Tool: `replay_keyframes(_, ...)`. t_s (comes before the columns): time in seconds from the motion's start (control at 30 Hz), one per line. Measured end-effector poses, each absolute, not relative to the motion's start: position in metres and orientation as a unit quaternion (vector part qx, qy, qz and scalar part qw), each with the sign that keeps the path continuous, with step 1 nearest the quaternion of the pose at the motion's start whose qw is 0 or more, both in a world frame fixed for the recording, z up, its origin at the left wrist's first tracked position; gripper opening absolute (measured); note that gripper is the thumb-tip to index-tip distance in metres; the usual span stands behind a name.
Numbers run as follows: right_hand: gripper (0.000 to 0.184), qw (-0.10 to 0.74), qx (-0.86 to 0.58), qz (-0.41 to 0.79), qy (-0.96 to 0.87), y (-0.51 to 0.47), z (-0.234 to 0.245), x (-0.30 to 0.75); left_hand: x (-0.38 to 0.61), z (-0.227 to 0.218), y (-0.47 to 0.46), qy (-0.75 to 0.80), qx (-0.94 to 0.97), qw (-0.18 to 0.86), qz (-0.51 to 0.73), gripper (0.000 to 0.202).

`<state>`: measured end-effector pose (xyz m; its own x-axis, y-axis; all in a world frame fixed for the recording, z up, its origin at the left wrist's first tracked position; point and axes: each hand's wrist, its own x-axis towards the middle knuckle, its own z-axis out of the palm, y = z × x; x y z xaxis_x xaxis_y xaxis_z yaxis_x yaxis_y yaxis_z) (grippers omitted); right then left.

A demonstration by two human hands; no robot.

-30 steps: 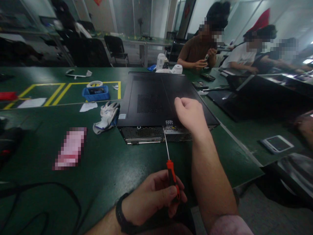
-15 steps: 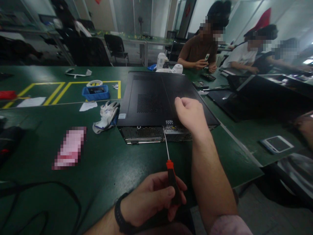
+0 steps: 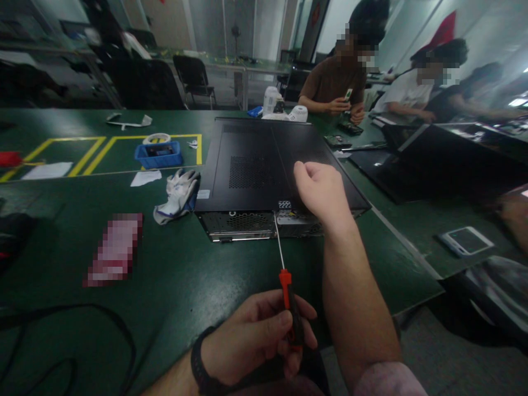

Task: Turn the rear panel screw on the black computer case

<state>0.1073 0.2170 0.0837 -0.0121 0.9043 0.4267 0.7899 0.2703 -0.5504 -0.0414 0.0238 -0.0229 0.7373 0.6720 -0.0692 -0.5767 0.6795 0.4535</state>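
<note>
In my left hand [image 3: 264, 333] is a screwdriver [image 3: 293, 313] with a black and orange handle, held between thumb and fingers. Its thin shaft points away from me, and the tip meets the rear panel of a black computer case [image 3: 256, 146] near the middle of its top edge. The case lies flat on the green table, vents facing up. My right hand [image 3: 324, 190] rests closed on the right front part of the case top. Its fingers curl under, and whatever they may hold is hidden.
Left of the case lie work gloves [image 3: 177, 195], a blue bin [image 3: 158, 156], a tape roll [image 3: 157, 139] and a blurred pink item [image 3: 115, 250]. A phone-like device [image 3: 466, 241] and dark panels [image 3: 445, 159] lie right. Co-workers [image 3: 336, 82] sit across the table.
The screwdriver handle has turned in my left hand, so more orange shows along it. Its tip stays at the same spot on the panel. My right hand has barely moved.
</note>
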Motion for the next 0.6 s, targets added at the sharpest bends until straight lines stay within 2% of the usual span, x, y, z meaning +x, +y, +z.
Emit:
replay_keyframes(0.13, 0.050, 0.371, -0.595, 0.074, -0.709, 0.217, 0.083, 0.108, -0.040, -0.030, 0.023, 0.125, 0.248, 0.888, 0.365, 0.034)
replay_keyframes(0.3, 0.049, 0.373, -0.598, 0.076, -0.706, 0.218, 0.082, 0.108, -0.037, -0.036, 0.024, 0.096, 0.258, 0.882, 0.382, 0.035)
replay_keyframes(0.5, 0.049, 0.375, -0.596, 0.077, -0.706, 0.218, 0.081, 0.108, -0.040, -0.022, 0.024, 0.114, 0.206, 0.906, 0.353, 0.040)
replay_keyframes(0.6, 0.049, 0.378, -0.596, 0.080, -0.704, 0.218, 0.081, 0.107, -0.040, -0.021, 0.024, 0.110, 0.207, 0.905, 0.355, 0.036)
